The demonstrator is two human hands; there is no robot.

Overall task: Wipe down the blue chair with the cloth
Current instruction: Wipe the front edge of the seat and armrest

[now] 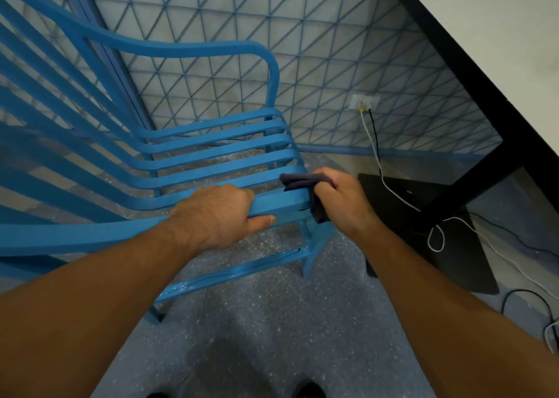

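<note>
The blue slatted chair (211,155) stands below me, its backrest to the left and its seat slats running toward the right. My left hand (220,213) grips the near armrest, fingers curled over its top and thumb along its near side. Just to the right, my right hand (338,198) holds a dark grey cloth (302,185) wrapped around the front end of that same armrest, where it bends down into the leg. Part of the cloth hangs below the armrest.
A white table with a black edge and black leg (472,185) stands at the right on a black base plate (423,234). White and black cables (375,143) run from a wall socket (364,101) across the floor. A blue lattice wall lies behind the chair.
</note>
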